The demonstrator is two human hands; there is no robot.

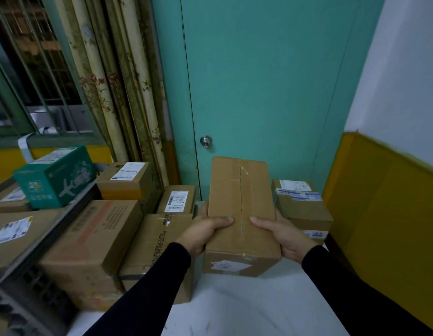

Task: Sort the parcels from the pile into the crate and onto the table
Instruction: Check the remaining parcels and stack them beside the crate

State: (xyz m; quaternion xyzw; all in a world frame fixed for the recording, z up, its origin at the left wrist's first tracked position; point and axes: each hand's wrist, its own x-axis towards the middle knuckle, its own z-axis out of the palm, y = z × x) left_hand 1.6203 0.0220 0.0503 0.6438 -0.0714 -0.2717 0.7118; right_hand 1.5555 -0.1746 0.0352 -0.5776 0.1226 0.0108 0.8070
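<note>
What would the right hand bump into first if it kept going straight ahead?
Probably the stacked boxes just beyond the right hand, before the green door; depth is hard to judge.

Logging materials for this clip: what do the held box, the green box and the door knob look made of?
Held box, gripped by the left hand and the right hand: plain brown cardboard, matte, with a glossy clear tape strip along its seam. Green box: probably printed cardboard, with white graphics and a paper label on top. Door knob: looks like metal, silvery with a shine.
</note>
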